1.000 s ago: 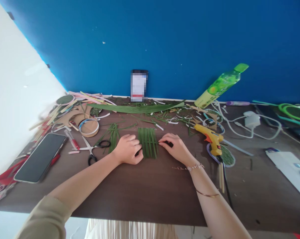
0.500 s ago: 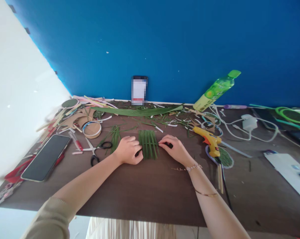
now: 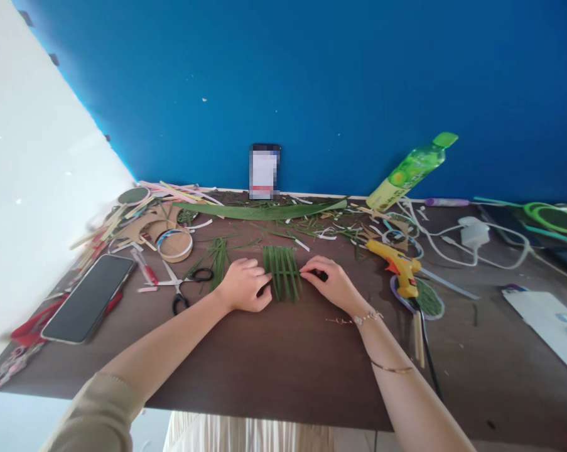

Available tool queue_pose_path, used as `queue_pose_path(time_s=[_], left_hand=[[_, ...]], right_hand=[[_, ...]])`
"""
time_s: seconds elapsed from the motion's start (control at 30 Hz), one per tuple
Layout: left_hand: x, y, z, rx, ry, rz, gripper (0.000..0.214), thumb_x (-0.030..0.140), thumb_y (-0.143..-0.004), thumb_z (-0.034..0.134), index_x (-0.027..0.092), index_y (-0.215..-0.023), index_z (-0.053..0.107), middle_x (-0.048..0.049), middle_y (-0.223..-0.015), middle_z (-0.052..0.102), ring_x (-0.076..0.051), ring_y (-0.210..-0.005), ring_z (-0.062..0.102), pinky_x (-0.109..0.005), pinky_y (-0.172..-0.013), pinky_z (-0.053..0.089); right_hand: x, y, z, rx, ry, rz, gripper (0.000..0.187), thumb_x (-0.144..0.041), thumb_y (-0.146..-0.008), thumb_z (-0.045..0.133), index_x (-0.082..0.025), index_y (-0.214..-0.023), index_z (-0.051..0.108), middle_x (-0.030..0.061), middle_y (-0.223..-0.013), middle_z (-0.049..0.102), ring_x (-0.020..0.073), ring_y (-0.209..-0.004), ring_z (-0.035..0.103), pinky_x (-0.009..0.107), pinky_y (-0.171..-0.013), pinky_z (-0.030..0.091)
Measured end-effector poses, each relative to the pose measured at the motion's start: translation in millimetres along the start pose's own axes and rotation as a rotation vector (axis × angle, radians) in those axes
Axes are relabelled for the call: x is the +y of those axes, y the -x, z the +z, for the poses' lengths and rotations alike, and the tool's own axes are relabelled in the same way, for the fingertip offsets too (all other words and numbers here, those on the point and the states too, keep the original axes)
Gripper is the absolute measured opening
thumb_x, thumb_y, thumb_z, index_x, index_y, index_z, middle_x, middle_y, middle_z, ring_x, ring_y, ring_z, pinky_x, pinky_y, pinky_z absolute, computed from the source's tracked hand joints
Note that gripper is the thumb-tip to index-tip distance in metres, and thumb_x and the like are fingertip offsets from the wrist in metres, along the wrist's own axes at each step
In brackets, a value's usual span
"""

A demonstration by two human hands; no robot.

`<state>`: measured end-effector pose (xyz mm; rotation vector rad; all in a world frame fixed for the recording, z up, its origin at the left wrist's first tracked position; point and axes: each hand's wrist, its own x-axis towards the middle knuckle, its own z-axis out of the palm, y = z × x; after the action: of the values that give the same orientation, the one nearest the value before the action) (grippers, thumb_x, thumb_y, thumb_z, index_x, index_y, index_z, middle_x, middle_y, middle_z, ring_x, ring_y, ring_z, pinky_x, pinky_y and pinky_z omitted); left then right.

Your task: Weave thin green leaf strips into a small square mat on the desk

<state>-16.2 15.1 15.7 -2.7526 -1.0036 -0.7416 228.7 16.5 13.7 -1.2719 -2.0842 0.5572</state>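
A small mat of woven green leaf strips (image 3: 283, 271) lies flat on the table between my hands. My left hand (image 3: 245, 285) is curled at its left edge, thumb and fingers closed on the ends of the strips there. At the right edge, my right hand (image 3: 333, 284) pinches the end of a leaf strip between thumb and forefinger. Loose narrow leaf strips (image 3: 218, 258) lie just behind my left hand. Beside them, black-handled scissors (image 3: 181, 285) rest with their blades apart.
A phone (image 3: 264, 172) leans upright against the blue wall, behind a long leaf (image 3: 264, 212) and scraps. Another phone (image 3: 90, 298) and a tape roll (image 3: 174, 245) lie left. To the right are a yellow glue gun (image 3: 403, 270), a tilted green bottle (image 3: 410, 172) and a white charger (image 3: 474, 232).
The view has shifted very slightly. Both hands keep their places at the two edges of the woven mat, with no clear movement of the strips.
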Motion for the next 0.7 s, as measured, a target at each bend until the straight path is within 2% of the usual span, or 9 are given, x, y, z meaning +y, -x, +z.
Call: queue_pose_path(time_s=[0.13, 0.23, 0.37, 0.5, 0.7], left_hand=[[-3.1, -0.3, -4.5, 0.055, 0.061, -0.013, 0.022, 0.022, -0.075, 0.043, 0.018, -0.058, 0.056, -0.0028, -0.052, 0.052, -0.015, -0.055, 0.045, -0.028, -0.054, 0.033], [-6.1, -1.3, -8.6, 0.057, 0.133, -0.116, 0.019, 0.02, -0.073, 0.04, 0.019, -0.056, 0.048, -0.0017, -0.052, 0.05, -0.014, -0.053, 0.043, -0.028, -0.054, 0.032], [-4.5, -4.7, -11.6, -0.093, 0.066, -0.252, 0.003, 0.021, -0.064, 0.046, 0.02, -0.061, 0.046, -0.0027, -0.06, 0.053, -0.018, -0.063, 0.048, -0.031, -0.06, 0.033], [0.3, -8.3, -10.3, -0.264, -0.092, -0.355, 0.003, 0.022, -0.068, 0.049, 0.019, -0.067, 0.05, -0.0073, -0.078, 0.059, -0.024, -0.082, 0.052, -0.038, -0.071, 0.034], [2.0, -9.2, -7.2, -0.3, -0.131, -0.444, 0.006, 0.022, -0.073, 0.05, 0.019, -0.077, 0.053, -0.0077, -0.086, 0.06, -0.026, -0.089, 0.052, -0.039, -0.074, 0.032]], right_hand=[[-0.2, 0.3, 2.5, -0.011, 0.016, -0.006, 0.012, -0.027, -0.084, 0.058, -0.021, -0.078, 0.065, 0.0038, -0.082, 0.066, 0.0182, -0.079, 0.059, 0.035, -0.076, 0.045], [0.6, 0.9, 4.4, -0.026, 0.032, -0.019, 0.012, -0.028, -0.085, 0.058, -0.021, -0.078, 0.065, 0.0037, -0.083, 0.066, 0.0185, -0.081, 0.06, 0.035, -0.077, 0.043], [2.0, 1.4, 4.7, -0.019, 0.052, -0.03, 0.012, -0.029, -0.085, 0.058, -0.022, -0.078, 0.066, 0.0037, -0.083, 0.066, 0.0188, -0.082, 0.06, 0.036, -0.077, 0.043], [2.6, 1.2, 5.2, -0.017, 0.063, -0.03, 0.011, -0.028, -0.085, 0.058, -0.023, -0.079, 0.065, 0.0033, -0.083, 0.066, 0.0189, -0.081, 0.06, 0.036, -0.077, 0.042], [0.9, 0.4, 8.4, 0.017, 0.106, -0.035, 0.013, -0.031, -0.085, 0.058, -0.022, -0.079, 0.065, 0.0038, -0.083, 0.066, 0.0198, -0.082, 0.06, 0.037, -0.076, 0.042]])
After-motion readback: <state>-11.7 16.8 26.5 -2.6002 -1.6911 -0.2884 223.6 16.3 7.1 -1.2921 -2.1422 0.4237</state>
